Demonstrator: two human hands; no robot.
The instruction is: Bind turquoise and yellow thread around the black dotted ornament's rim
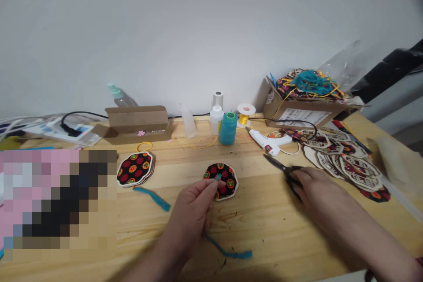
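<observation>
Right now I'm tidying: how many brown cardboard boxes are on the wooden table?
2: the long, open box, back left; the larger, heaped box, back right. Others may be hidden.

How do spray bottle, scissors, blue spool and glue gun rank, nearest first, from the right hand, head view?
1. Scissors: at the right hand.
2. Glue gun: beyond the scissors.
3. Blue spool: left of that.
4. Spray bottle: far left, at the back.

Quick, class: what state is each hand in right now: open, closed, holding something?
Left hand: closed, pinching a teal strand.
Right hand: on the black scissors; whether gripping, cannot be told.
</observation>
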